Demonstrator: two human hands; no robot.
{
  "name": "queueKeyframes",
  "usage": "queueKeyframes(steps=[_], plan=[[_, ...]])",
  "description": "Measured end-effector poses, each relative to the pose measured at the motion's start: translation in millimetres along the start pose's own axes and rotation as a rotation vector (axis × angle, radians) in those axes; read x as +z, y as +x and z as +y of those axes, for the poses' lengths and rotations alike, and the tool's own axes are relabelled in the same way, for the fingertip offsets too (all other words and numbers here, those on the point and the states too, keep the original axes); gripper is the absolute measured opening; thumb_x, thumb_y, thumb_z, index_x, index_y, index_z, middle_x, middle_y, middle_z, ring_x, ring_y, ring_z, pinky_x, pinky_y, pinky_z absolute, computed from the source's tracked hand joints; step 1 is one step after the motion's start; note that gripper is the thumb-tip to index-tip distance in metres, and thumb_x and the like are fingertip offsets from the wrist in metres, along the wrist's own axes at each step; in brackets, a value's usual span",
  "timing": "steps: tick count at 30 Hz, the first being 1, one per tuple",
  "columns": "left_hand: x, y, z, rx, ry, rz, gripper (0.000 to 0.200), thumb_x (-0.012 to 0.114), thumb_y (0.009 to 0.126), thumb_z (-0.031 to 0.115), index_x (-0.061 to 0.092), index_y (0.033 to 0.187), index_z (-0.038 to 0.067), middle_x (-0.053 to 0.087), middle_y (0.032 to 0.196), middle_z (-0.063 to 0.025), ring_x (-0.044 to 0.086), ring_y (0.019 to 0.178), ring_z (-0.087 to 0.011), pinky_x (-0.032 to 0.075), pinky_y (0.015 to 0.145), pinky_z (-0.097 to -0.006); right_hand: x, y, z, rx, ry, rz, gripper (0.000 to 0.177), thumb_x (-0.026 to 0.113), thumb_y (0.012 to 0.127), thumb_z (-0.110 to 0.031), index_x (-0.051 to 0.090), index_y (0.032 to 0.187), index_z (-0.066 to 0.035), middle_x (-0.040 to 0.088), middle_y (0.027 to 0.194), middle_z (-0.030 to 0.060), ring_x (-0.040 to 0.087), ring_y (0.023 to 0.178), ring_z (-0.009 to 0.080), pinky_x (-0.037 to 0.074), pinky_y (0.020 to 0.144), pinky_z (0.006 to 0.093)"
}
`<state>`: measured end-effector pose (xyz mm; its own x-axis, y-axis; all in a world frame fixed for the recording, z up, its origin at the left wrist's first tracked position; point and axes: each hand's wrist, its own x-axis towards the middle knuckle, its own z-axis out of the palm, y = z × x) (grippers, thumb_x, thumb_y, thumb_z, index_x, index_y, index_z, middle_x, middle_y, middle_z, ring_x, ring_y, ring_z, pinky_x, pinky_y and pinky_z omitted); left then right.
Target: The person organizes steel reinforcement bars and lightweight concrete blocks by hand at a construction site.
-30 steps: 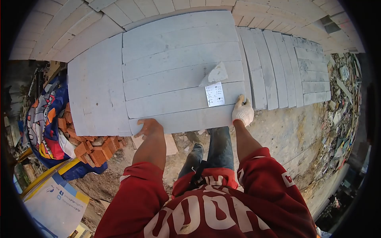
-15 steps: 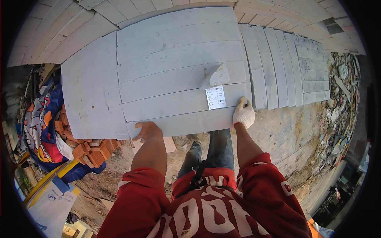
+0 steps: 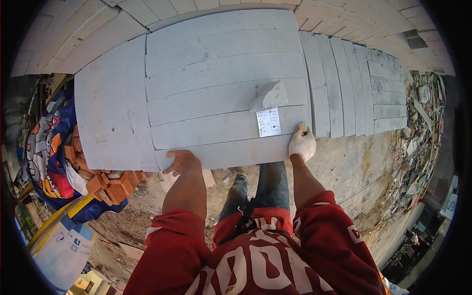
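Long pale grey blocks lie side by side in a stack. My bare left hand grips the left end of the front block, its fingers bent over the edge. At that block's right end, my right hand, in a whitish glove, is closed on the corner. A paper with handwriting rests on top near the right hand, and a broken chunk of block sits at its upper edge.
More grey blocks extend to the right. Red bricks and a colourful tarp are at the left. Rubble lies at the far right. Another block stack rises behind.
Both hands keep their hold on the front block. The view has shifted slightly; nothing else has clearly moved.
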<state>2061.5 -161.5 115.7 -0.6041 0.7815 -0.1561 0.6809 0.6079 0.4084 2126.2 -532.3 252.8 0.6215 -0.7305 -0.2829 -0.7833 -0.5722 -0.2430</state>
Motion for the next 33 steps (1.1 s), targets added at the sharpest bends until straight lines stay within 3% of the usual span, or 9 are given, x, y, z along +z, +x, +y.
queueKeyframes(steps=[4, 9, 12, 22, 24, 27, 30, 33], plan=[[-26.6, -28.3, 15.0, -0.035, -0.137, 0.101, 0.087, 0.049, 0.086, 0.056, 0.009, 0.152, 0.016, 0.049, 0.139, -0.0177, 0.030, 0.138, -0.0413, 0.028, 0.107, -0.0577, 0.3, -0.3, 0.1, -0.004, 0.010, 0.002, 0.064, 0.044, 0.090, -0.058, 0.063, 0.123, -0.007, 0.069, 0.105, 0.0191, 0.065, 0.099, 0.0357, 0.051, 0.085, 0.0427], [17.4, 11.7, -7.2, 0.003, 0.037, 0.035, 0.087, 0.048, 0.086, 0.056, 0.005, 0.153, 0.019, 0.042, 0.144, -0.0206, 0.030, 0.138, -0.0408, 0.027, 0.107, -0.0589, 2.3, 0.3, 1.8, -0.008, 0.001, 0.015, 0.064, 0.044, 0.090, -0.059, 0.063, 0.123, -0.007, 0.069, 0.105, 0.0187, 0.065, 0.099, 0.0352, 0.051, 0.085, 0.0425], [-36.1, -34.4, 19.9, -0.053, -0.059, -0.011, 0.087, 0.045, 0.086, 0.058, 0.004, 0.153, 0.020, 0.039, 0.145, -0.0230, 0.031, 0.137, -0.0413, 0.027, 0.107, -0.0594, 1.2, -0.3, 1.3, -0.010, 0.009, 0.016, 0.064, 0.044, 0.090, -0.059, 0.063, 0.122, -0.007, 0.069, 0.105, 0.0188, 0.065, 0.099, 0.0350, 0.051, 0.085, 0.0426], [-43.3, -40.1, 25.3, -0.077, -0.050, 0.017, 0.084, 0.041, 0.086, 0.060, 0.005, 0.153, 0.024, 0.030, 0.150, -0.0230, 0.031, 0.136, -0.0437, 0.027, 0.106, -0.0626, 2.5, -0.1, 1.6, -0.013, 0.008, 0.031, 0.062, 0.045, 0.090, -0.058, 0.064, 0.121, -0.008, 0.070, 0.101, 0.0168, 0.066, 0.097, 0.0343, 0.051, 0.083, 0.0421], [-27.7, -25.5, 18.8, -0.061, 0.081, -0.058, 0.085, 0.042, 0.085, 0.061, 0.006, 0.153, 0.023, 0.028, 0.151, -0.0226, 0.031, 0.136, -0.0434, 0.027, 0.106, -0.0619, 0.9, -1.1, 0.9, -0.009, 0.004, 0.027, 0.062, 0.046, 0.090, -0.058, 0.064, 0.121, -0.008, 0.070, 0.101, 0.0166, 0.066, 0.097, 0.0342, 0.051, 0.083, 0.0419], [-6.2, -11.9, 6.8, -0.024, -0.108, 0.038, 0.087, 0.043, 0.085, 0.062, 0.006, 0.153, 0.023, 0.029, 0.151, -0.0221, 0.031, 0.136, -0.0433, 0.028, 0.106, -0.0613, 1.3, -0.1, 0.6, -0.009, 0.002, 0.024, 0.062, 0.046, 0.089, -0.058, 0.064, 0.121, -0.008, 0.070, 0.101, 0.0164, 0.066, 0.096, 0.0340, 0.051, 0.083, 0.0417], [-41.1, -38.7, 25.3, -0.095, -0.077, 0.007, 0.088, 0.044, 0.084, 0.063, 0.006, 0.153, 0.022, 0.031, 0.150, -0.0217, 0.032, 0.135, -0.0433, 0.028, 0.106, -0.0612, -1.3, -1.5, -1.4, -0.002, 0.006, 0.011, 0.062, 0.046, 0.089, -0.058, 0.064, 0.122, -0.008, 0.070, 0.101, 0.0164, 0.066, 0.096, 0.0340, 0.051, 0.083, 0.0418], [-28.7, -27.1, 15.2, -0.032, -0.068, 0.006, 0.087, 0.044, 0.084, 0.063, 0.007, 0.152, 0.022, 0.033, 0.149, -0.0219, 0.034, 0.134, -0.0433, 0.029, 0.104, -0.0617, 1.3, -0.4, 0.9, -0.004, 0.007, 0.011, 0.062, 0.046, 0.089, -0.058, 0.064, 0.122, -0.008, 0.070, 0.101, 0.0164, 0.066, 0.097, 0.0339, 0.051, 0.083, 0.0420]])
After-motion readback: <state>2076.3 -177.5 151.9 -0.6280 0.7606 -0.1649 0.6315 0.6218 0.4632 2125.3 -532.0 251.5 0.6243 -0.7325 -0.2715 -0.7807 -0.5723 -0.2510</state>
